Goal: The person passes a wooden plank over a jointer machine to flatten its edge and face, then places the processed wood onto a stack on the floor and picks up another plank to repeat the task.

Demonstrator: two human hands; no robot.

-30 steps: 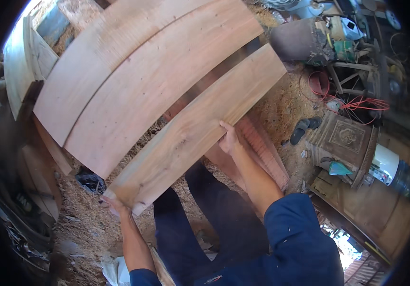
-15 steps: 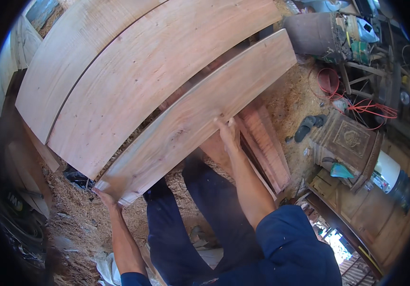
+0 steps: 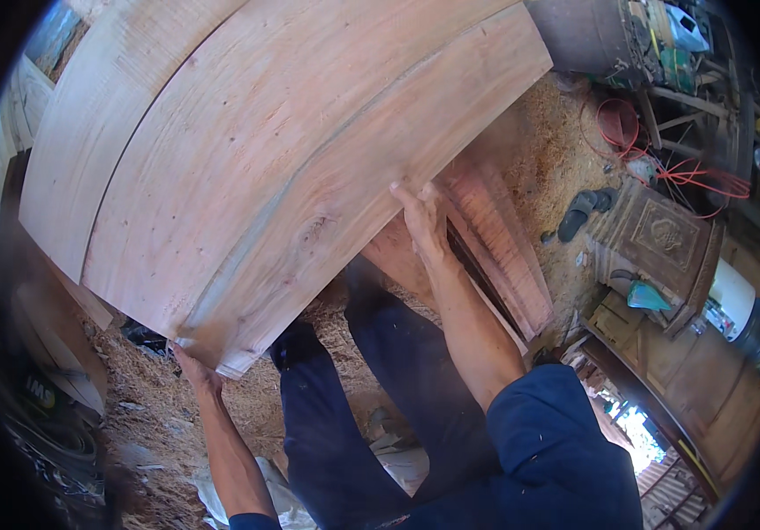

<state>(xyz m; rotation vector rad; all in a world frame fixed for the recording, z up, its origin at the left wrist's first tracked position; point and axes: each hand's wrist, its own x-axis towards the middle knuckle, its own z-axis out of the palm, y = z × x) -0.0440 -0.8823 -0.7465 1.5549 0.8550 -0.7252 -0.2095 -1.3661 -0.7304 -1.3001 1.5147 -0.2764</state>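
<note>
Both my hands grip a long, wide wooden board (image 3: 344, 208) that slants from lower left to upper right. My left hand (image 3: 196, 367) is closed on its near left corner, fingers partly hidden beneath. Along the near edge, my right hand (image 3: 422, 212) holds the board at about the middle, thumb on top and the other fingers largely out of sight. The far edge of the board lies against or slightly over a second wide board (image 3: 212, 132). Beyond that, across a dark narrow seam, is a third board (image 3: 102, 124).
Reddish planks (image 3: 495, 243) lean below the held board, close to my legs. Sawdust (image 3: 543, 124) covers the floor. To the right are dark sandals (image 3: 583, 212), a carved wooden box (image 3: 658, 243), a tangled red cord (image 3: 698, 181) and a dark drum (image 3: 587, 35).
The held board has moved away from me, up against the second board, and the gap between them has closed. Both hands have kept their hold on it.
</note>
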